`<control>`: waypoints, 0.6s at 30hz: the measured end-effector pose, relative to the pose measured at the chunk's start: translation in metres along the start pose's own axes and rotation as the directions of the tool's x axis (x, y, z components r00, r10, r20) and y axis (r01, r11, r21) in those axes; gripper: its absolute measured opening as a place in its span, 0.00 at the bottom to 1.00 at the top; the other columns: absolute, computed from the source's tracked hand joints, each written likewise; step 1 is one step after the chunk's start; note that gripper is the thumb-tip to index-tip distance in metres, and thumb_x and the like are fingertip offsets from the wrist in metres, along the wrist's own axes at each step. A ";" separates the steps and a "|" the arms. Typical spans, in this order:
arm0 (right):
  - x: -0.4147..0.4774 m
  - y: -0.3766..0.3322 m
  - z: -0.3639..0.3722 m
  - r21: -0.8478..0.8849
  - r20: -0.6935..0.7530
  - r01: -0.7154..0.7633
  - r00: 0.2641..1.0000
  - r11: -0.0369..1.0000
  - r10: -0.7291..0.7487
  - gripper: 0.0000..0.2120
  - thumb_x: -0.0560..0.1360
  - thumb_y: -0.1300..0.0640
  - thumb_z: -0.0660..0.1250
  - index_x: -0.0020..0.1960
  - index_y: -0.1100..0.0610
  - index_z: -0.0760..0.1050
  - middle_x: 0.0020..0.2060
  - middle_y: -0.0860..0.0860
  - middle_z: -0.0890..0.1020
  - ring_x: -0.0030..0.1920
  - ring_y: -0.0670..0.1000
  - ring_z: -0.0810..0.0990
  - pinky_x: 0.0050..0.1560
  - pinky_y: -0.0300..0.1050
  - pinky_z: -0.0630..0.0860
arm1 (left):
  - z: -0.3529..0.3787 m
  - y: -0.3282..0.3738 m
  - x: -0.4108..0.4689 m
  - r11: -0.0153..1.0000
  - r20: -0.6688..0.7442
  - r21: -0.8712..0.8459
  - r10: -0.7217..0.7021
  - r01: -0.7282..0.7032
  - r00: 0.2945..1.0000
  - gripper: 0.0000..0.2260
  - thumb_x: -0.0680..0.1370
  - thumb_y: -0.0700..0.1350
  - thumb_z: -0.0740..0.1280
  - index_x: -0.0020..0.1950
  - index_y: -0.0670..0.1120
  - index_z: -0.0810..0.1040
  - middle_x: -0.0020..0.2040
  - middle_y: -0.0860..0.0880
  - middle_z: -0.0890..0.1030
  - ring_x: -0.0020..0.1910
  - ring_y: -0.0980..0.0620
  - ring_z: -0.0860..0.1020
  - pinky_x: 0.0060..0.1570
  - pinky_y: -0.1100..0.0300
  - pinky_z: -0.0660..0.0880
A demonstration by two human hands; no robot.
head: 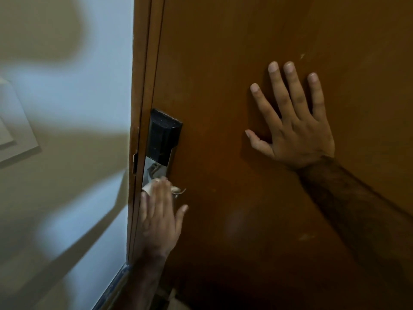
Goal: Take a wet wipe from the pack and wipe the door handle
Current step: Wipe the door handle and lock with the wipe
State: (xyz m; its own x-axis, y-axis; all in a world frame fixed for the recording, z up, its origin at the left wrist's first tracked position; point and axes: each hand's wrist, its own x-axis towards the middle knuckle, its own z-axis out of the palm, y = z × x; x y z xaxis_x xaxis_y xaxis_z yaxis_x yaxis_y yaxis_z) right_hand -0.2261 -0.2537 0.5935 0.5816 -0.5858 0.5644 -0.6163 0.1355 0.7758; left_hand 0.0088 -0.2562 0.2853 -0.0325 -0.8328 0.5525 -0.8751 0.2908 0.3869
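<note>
The left hand (159, 220) presses a white wet wipe (149, 186) under its flattened fingers against the door handle (178, 191), thumb splayed toward 2 o'clock. A black lock housing (164, 136) sits just at 12 o'clock of it. Well off at 2 o'clock, the right hand (295, 124) lies flat and empty, fingers spread, on the brown door (234, 63). The handle is mostly hidden and motion-blurred; only a metal tip shows.

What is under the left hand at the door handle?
A white wet wipe shows under the left hand's fingertips, pressed against the metal door handle. Only the handle's tip shows; the rest is covered. The right hand lies flat on the door.
</note>
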 end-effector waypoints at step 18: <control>0.001 -0.001 0.003 0.014 -0.002 -0.004 1.000 1.000 0.004 0.41 0.84 0.32 0.52 0.89 0.55 0.49 0.86 0.63 0.54 0.86 0.65 0.54 0.83 0.68 0.49 | -0.003 0.058 0.024 0.460 0.086 -0.814 -0.509 0.355 0.856 0.40 0.82 0.67 0.55 0.85 0.58 0.35 0.87 0.52 0.37 0.80 0.53 0.53 0.69 0.68 0.69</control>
State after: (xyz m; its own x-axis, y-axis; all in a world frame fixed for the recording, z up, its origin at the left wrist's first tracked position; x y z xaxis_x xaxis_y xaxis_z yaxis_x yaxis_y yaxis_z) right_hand -0.2267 -0.2564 0.5925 0.5803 -0.5834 0.5682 -0.6261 0.1266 0.7694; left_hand -0.0418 -0.2576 0.3228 0.3760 -0.9018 0.2128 -0.0212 0.2212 0.9750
